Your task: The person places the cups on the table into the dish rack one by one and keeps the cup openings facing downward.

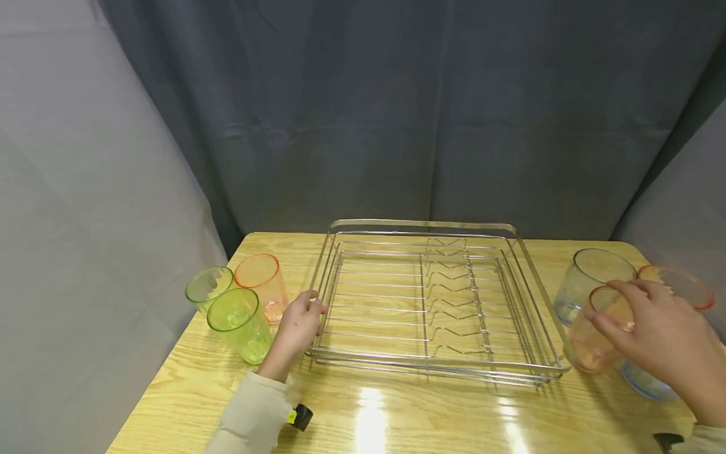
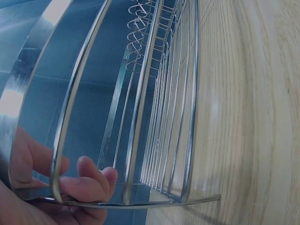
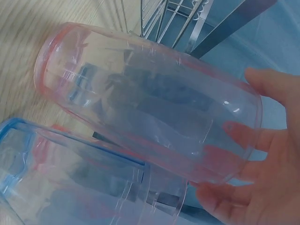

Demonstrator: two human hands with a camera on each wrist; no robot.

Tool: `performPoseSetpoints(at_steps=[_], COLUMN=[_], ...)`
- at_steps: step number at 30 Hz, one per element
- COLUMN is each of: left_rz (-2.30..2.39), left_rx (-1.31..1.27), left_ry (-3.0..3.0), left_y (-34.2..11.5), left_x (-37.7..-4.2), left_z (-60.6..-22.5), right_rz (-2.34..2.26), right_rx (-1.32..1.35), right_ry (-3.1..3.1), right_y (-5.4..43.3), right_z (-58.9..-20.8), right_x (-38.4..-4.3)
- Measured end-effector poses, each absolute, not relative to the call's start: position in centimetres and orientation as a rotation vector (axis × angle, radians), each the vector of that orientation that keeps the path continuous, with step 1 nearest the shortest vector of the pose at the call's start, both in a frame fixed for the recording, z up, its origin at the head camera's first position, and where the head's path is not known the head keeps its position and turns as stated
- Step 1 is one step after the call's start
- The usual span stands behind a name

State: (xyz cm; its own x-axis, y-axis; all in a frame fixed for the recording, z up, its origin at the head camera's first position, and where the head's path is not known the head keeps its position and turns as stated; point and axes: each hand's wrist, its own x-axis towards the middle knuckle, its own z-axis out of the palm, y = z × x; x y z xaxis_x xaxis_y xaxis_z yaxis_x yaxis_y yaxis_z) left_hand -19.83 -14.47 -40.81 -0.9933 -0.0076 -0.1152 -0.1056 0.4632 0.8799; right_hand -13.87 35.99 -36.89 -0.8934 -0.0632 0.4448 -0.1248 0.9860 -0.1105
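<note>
Curled round the left side wires of a metal dish rack are the fingers of my left hand. In the left wrist view the fingertips show between the bars, near the rack's corner. My right hand holds a pinkish-orange clear tumbler by its rim, beside the rack's right front corner. The right wrist view shows the thumb on one side of this tumbler's rim and the fingers on the other. A blue tumbler stands close beside it, partly covered by the hand in the head view.
Left of the rack stand a green tumbler, a yellow-green tumbler and an orange tumbler. A greyish clear tumbler and a red-rimmed tumbler are at the right. Dark curtain hangs behind the wooden table.
</note>
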Motion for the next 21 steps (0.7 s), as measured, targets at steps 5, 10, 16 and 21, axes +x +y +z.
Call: performPoseSetpoints(at_steps=[5,10,16,21], left_rz=[1.584,1.600,1.616,1.630], left_rx=[-0.075,-0.045,-0.040,-0.046], left_ry=[2.609,2.611,2.602,2.598], left_y=[-14.73,-14.67,-14.68,-14.58], left_x=[-19.90,-19.92,-19.91,-19.96], left_z=[-40.90,-41.12,-41.23,-41.19], right_rz=[0.227,0.323,0.355,0.382], right_rx=[0.102,-0.048,-0.051,-0.048], right_ry=[-2.695,-2.813,-2.823,-2.844], right_y=[36.11,36.63,36.92,36.71], right_z=[-37.07,-37.16,-37.26,-36.92], right_x=[-14.17,-14.03,-14.18,-14.21])
